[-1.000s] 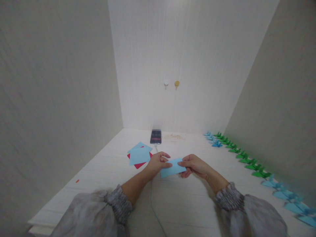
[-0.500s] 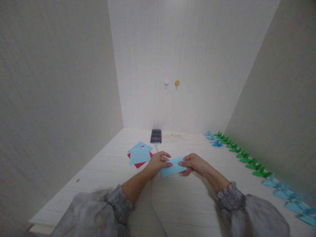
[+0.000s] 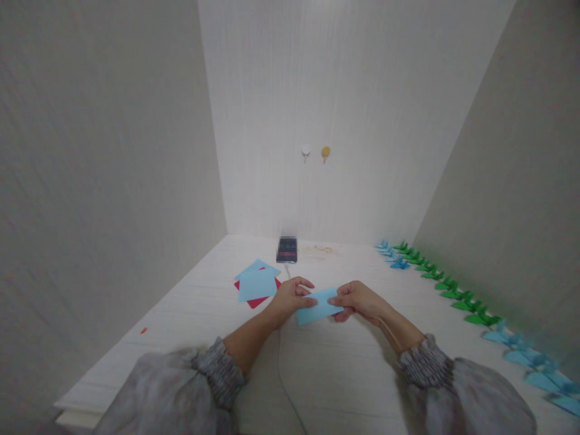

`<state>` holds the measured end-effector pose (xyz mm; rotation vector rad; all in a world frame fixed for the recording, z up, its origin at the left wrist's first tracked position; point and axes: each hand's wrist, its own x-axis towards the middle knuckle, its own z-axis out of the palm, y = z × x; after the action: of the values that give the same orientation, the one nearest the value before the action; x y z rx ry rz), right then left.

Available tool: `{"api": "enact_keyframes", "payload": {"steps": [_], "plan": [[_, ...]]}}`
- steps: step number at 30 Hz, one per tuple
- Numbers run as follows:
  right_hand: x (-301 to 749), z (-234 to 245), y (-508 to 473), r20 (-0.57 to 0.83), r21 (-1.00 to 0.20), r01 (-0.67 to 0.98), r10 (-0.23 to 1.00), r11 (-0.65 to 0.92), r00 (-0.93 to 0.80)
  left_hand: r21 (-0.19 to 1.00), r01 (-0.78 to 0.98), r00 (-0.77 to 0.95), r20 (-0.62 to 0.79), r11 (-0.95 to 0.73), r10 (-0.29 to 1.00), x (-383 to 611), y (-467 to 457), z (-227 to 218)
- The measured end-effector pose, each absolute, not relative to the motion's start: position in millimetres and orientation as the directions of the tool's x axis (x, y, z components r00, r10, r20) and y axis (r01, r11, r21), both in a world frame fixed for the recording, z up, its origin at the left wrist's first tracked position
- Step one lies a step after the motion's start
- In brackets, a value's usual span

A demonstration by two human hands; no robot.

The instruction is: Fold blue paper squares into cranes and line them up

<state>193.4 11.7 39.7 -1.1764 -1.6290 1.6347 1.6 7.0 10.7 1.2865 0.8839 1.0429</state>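
A light blue sheet of paper (image 3: 319,307), folded into a rectangle, is held between both hands just above the table. My left hand (image 3: 290,299) grips its left part, thumb on top and the index finger raised off the far edge. At the right end my right hand (image 3: 356,299) pinches the paper between thumb and fingers. Left of my left hand lies a small stack of flat sheets: light blue paper (image 3: 257,285) over red paper (image 3: 256,303), with another blue sheet (image 3: 257,266) behind.
A phone (image 3: 287,249) lies near the back wall, its white cable (image 3: 283,380) running toward me beneath my left wrist. Folded green paper cranes (image 3: 462,301) and blue paper cranes (image 3: 521,356) line the right wall. Two hooks (image 3: 325,153) hang on the back wall.
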Motion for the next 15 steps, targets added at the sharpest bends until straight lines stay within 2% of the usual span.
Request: {"api": "enact_keyframes", "payload": {"steps": [7, 9, 11, 13, 15], "plan": [[194, 38, 13, -0.199, -0.974, 0.195, 0.854, -0.118, -0.48, 0.997, -0.063, 0.32, 0.069, -0.052, 0.945, 2, 9, 7], [195, 37, 13, -0.212, -0.971, 0.206, 0.849, -0.125, -0.485, 0.996, 0.012, 0.332, 0.083, -0.092, 0.94, 2, 10, 5], [196, 35, 12, -0.248, -0.96, 0.236, 0.843, -0.149, -0.478, 0.968, 0.162, 0.351, 0.124, -0.191, 0.928, 1, 8, 5], [197, 32, 12, -0.298, -0.944, 0.271, 0.841, -0.189, -0.452, 0.865, 0.363, 0.375, 0.204, -0.345, 0.904, 1, 4, 9], [197, 27, 13, -0.35, -0.924, 0.297, 0.846, -0.24, -0.404, 0.668, 0.54, 0.393, 0.338, -0.512, 0.855, 1, -1, 15]]}}
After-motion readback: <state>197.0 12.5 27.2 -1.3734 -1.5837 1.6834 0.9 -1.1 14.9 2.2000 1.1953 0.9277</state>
